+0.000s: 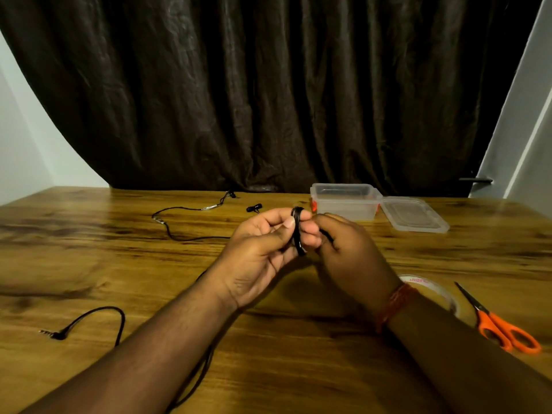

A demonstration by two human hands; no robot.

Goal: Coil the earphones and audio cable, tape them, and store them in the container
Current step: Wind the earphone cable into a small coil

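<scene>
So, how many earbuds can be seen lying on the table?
2: one earbud lies left of the container, the other earbud lies at the table's far edge near the curtain. None seems hidden.

Black earphone cable point(297, 231) partly coiled round fingers; earbuds point(254, 207) loose on table; clear container point(346, 201) open, lid point(413, 214) beside; tape roll point(430, 286) near.

The right hand point(349, 252) hid where the black cable point(298, 231) ran past the coil on the left hand's point(263, 249) fingers. The forearms covered part of the audio cable point(98, 316) and half the tape roll point(430, 289). Red print on the tape was too blurred to read. The earbuds point(254, 208) were too small to make out.
</scene>
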